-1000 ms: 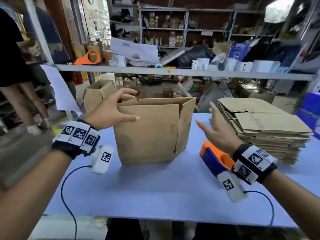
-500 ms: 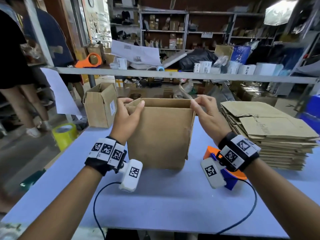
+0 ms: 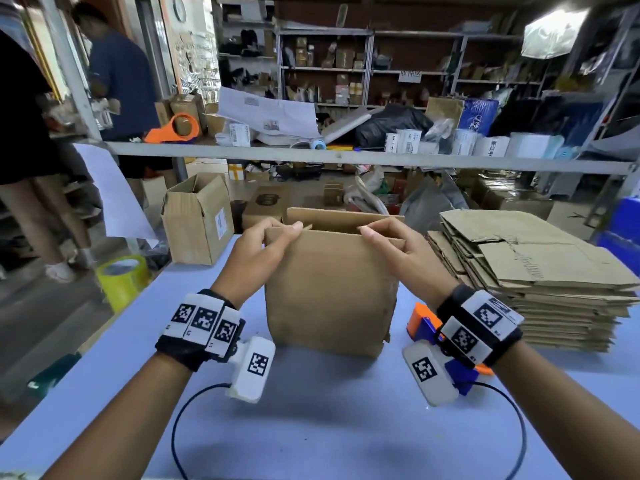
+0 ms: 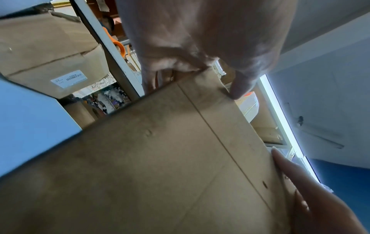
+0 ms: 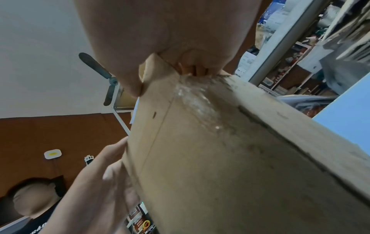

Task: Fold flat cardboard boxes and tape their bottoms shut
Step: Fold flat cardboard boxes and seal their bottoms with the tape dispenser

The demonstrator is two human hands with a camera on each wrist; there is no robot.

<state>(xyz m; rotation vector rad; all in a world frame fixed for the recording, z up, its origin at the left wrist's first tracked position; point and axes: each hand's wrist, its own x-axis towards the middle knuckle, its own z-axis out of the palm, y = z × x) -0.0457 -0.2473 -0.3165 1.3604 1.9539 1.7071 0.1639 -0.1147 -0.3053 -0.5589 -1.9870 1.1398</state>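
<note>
Hands (image 3: 263, 251) on unmarked box (image 3: 329, 289)

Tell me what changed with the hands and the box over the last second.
Both hands closed in: the left hand and right hand, open a second ago, now pinch the top edge of the upright cardboard box. The box stands on the blue table as before; the flat stack lies unmoved.

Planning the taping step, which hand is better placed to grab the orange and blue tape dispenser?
Right hand: the orange and blue tape dispenser lies just beneath its wrist, across the brown cardboard box from the left hand.
</note>
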